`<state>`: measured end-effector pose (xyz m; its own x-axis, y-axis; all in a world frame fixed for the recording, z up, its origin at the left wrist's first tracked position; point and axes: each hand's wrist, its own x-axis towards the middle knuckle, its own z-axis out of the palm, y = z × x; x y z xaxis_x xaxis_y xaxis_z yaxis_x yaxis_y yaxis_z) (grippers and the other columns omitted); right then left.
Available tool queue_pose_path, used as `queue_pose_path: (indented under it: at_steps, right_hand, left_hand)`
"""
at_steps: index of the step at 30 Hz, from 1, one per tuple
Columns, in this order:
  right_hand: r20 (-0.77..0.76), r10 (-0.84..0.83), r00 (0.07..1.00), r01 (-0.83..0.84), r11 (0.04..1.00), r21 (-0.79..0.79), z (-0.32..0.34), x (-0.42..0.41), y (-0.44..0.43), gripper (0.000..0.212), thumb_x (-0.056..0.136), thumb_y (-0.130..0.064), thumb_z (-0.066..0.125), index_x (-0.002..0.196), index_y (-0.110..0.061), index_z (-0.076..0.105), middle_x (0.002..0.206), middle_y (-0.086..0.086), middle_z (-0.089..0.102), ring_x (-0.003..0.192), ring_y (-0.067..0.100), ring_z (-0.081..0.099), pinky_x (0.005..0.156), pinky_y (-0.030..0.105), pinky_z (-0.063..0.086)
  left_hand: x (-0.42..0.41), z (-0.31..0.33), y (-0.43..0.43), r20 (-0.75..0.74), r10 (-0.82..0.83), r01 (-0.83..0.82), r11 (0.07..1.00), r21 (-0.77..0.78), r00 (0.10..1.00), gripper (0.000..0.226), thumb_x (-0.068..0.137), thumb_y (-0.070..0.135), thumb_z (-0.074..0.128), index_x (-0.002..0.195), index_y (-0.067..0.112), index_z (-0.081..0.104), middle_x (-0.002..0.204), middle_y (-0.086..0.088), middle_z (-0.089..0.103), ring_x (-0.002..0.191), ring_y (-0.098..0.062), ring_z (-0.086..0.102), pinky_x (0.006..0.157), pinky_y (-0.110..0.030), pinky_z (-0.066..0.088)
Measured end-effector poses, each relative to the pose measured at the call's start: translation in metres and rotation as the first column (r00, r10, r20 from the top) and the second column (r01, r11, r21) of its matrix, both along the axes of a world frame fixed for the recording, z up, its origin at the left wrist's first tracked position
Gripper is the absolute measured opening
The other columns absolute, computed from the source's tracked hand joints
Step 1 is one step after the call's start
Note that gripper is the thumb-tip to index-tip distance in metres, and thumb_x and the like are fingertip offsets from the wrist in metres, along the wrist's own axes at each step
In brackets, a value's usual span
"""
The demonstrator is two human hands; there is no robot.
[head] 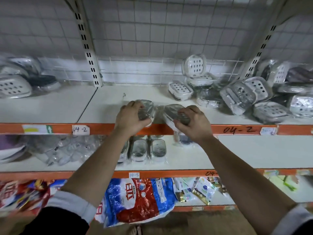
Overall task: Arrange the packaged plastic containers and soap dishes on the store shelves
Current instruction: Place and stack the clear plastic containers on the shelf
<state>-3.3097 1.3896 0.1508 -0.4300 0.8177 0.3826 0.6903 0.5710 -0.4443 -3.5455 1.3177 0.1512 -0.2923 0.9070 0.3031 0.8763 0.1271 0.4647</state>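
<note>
- The orange strip [237, 129] along the front edge of the upper shelf, with "04-2" written on it, is my landmark for all places.
- The left hand [131, 118] is just above the strip, fingers curled over the left packaged container [147, 107] – it grips this one from the top.
- This container is oval, dark inside with a white lower rim, wrapped in clear film. It sits just behind the strip.
- The right hand [193, 123] is also just above the strip, and it holds the right packaged container [171, 110] with curled fingers and thumb.
- The right container is tilted, and its near end with the loose film comes over the strip. If it touches the shelf, I cannot tell.
- The 2 containers are just beside each other, between the 2 hands.
- Behind the strip, far to the right, a pile of wrapped soap dishes [245, 94] lies in disorder – white tops with dark holes, some leaning on others.
- Behind the strip at the far left is a smaller group of soap dishes [15, 85].
- Below the strip, on the next shelf, a row of wrapped oval containers [139, 150] stands under the hands, and clear plastic bags [67, 150] lie to their left.
- Further below the strip is a blue and red bag [140, 200].
</note>
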Motion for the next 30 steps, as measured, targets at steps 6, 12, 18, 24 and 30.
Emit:
queue_pose_path:
  at_steps: [6,12,18,24,30]
  right_hand:
    - [-0.058,0.073,0.996,-0.068,0.994,0.083,-0.017,0.036,-0.051,0.049,0.078,-0.029,0.074,0.121,-0.009,0.061,0.126,0.012,0.051,0.111,0.036,0.052,0.089,0.043,0.05]
    - [-0.134,0.076,0.988,-0.066,0.995,0.073,-0.07,0.06,-0.105,0.053,0.076,-0.046,0.058,0.115,-0.01,0.056,0.122,0.012,0.047,0.109,0.031,0.049,0.077,0.034,0.047]
    - [-0.097,0.029,0.995,-0.037,0.996,-0.083,-0.136,0.065,-0.124,0.056,0.08,-0.05,0.055,0.111,-0.003,0.058,0.118,0.017,0.051,0.104,0.034,0.052,0.083,0.039,0.048]
    - [-0.062,0.0,0.998,-0.014,0.975,-0.221,-0.185,0.045,-0.095,0.044,0.079,-0.027,0.076,0.113,-0.003,0.06,0.116,0.016,0.055,0.106,0.035,0.053,0.09,0.049,0.048]
    - [-0.137,-0.034,0.99,0.005,0.978,-0.209,-0.229,0.005,-0.057,0.039,0.08,-0.025,0.077,0.11,-0.005,0.065,0.114,0.013,0.059,0.11,0.031,0.055,0.097,0.049,0.045]
  left_hand:
    - [0.042,-0.005,-0.071,-0.045,0.046,-0.042,0.996,0.081,0.998,0.061,0.068,0.05,0.06,0.117,0.012,0.059,0.123,-0.007,0.056,0.105,-0.033,0.051,0.085,-0.038,0.046]
    - [0.073,-0.03,-0.141,-0.012,0.055,-0.052,0.987,0.154,0.998,0.065,0.07,0.051,0.051,0.118,0.007,0.058,0.121,-0.011,0.057,0.11,-0.03,0.052,0.092,-0.044,0.047]
    - [0.08,-0.086,-0.174,0.054,0.029,-0.034,0.996,0.083,0.998,0.063,0.076,0.044,0.066,0.12,0.0,0.057,0.124,-0.011,0.06,0.116,-0.028,0.052,0.095,-0.036,0.044]
    - [0.065,-0.15,-0.156,0.134,-0.002,0.005,1.0,-0.016,0.991,0.059,0.082,0.028,0.077,0.129,0.001,0.055,0.127,-0.011,0.06,0.12,-0.028,0.053,0.101,-0.04,0.045]
    - [0.039,-0.201,-0.113,0.132,-0.01,0.013,1.0,-0.025,0.991,0.051,0.085,0.033,0.072,0.125,0.005,0.056,0.134,-0.01,0.056,0.126,-0.029,0.049,0.104,-0.043,0.043]
